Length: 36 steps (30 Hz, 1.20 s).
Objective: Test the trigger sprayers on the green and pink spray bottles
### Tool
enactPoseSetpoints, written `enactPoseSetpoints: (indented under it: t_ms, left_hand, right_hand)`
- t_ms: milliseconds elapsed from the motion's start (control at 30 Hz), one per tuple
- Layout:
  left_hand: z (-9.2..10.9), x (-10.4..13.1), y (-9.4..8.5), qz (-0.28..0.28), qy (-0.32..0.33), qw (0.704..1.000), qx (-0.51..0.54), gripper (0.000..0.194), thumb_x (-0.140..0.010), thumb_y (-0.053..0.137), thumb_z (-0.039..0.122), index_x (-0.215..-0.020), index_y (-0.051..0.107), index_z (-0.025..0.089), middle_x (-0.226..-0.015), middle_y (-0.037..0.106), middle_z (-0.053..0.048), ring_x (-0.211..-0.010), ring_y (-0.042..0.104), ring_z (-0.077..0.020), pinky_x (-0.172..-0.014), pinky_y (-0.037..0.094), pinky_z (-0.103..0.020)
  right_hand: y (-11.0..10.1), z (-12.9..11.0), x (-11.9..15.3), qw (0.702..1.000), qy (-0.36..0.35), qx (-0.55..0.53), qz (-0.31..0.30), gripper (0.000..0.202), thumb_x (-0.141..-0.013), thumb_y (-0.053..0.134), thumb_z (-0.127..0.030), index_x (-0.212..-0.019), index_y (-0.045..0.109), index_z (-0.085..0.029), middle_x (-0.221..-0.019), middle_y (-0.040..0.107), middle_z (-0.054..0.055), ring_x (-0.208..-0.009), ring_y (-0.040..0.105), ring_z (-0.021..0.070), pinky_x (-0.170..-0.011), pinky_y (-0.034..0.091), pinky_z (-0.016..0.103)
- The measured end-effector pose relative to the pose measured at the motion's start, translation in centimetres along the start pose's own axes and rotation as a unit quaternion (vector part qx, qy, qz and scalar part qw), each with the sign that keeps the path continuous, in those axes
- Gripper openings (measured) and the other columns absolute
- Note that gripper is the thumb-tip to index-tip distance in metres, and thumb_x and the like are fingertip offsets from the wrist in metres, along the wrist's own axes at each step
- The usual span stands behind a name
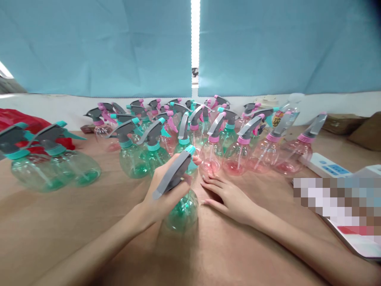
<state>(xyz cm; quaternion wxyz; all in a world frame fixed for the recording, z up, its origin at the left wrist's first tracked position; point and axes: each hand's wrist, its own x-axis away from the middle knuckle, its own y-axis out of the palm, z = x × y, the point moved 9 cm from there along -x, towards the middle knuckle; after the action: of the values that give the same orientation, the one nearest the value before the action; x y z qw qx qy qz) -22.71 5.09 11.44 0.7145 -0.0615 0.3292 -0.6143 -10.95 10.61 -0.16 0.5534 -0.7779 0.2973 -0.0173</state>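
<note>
My left hand (pixel 163 190) is wrapped round the neck of a green spray bottle (pixel 183 212) with a grey and turquoise spray head. The bottle stands close in front of me, its grey back end pointing toward me. My right hand (pixel 229 198) rests on the table with fingers spread, holding nothing. Just beyond its fingertips stands a pink spray bottle (pixel 210 159) with a pink collar. Several more green bottles (pixel 135 161) and pink bottles (pixel 238 159) are grouped behind both hands.
Two green spray bottles (pixel 86 171) stand apart at the left, before a red plastic bag (pixel 32 115). At the right are a white device with blue buttons (pixel 330 167) and a partly pixelated flat object (pixel 357 242). A clear bottle (pixel 293 105) stands at the back, below blue curtains (pixel 98 47).
</note>
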Motion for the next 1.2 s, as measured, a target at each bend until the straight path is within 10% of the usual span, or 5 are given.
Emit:
enactPoseSetpoints:
  t_ms: [633,1200]
  left_hand:
    - [-0.1,-0.2,0.3,-0.031,-0.012,0.999,0.041,0.025,-0.074,0.05,0.018,-0.099,0.055,0.023,-0.062,0.04,0.006,-0.049,0.034,-0.0112,-0.05,0.033,-0.026]
    - [0.7,0.3,-0.4,0.005,0.043,0.999,0.01,0.017,-0.073,0.048,0.014,-0.084,0.06,0.019,-0.082,0.064,-0.002,-0.076,0.063,-0.0166,-0.069,0.048,-0.028]
  right_hand:
    - [0.0,0.2,0.0,1.0,0.011,-0.007,0.004,0.052,-0.093,0.052,-0.051,-0.133,0.057,-0.018,-0.137,0.057,0.012,-0.132,0.046,0.0306,-0.109,0.038,0.053]
    - [0.3,0.5,0.0,1.0,0.015,-0.008,-0.009,0.054,-0.093,0.05,-0.054,-0.135,0.055,-0.02,-0.14,0.054,0.009,-0.133,0.045,0.03,-0.109,0.039,0.051]
